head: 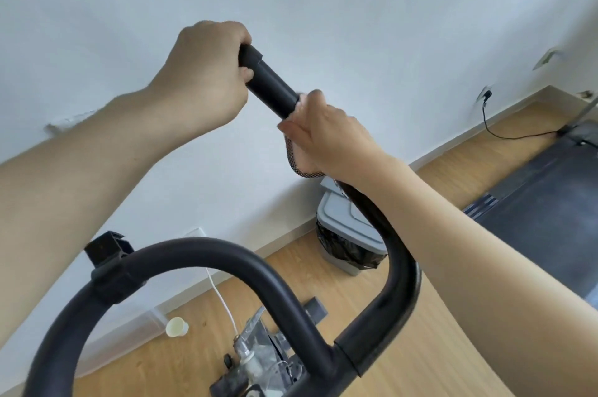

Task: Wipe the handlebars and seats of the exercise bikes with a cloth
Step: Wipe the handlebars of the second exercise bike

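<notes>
Head view: left hand (200,72) clamped on handlebar (271,85) tip, right hand (326,137) wrapped around it lower with mesh cloth (291,158). Open wall behind; bin (348,234) and treadmill (534,205) below right.

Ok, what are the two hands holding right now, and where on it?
The left hand grips the top end of the black handlebar. The right hand is closed around the same bar lower down, with a dark mesh-edged cloth under its palm.
</notes>
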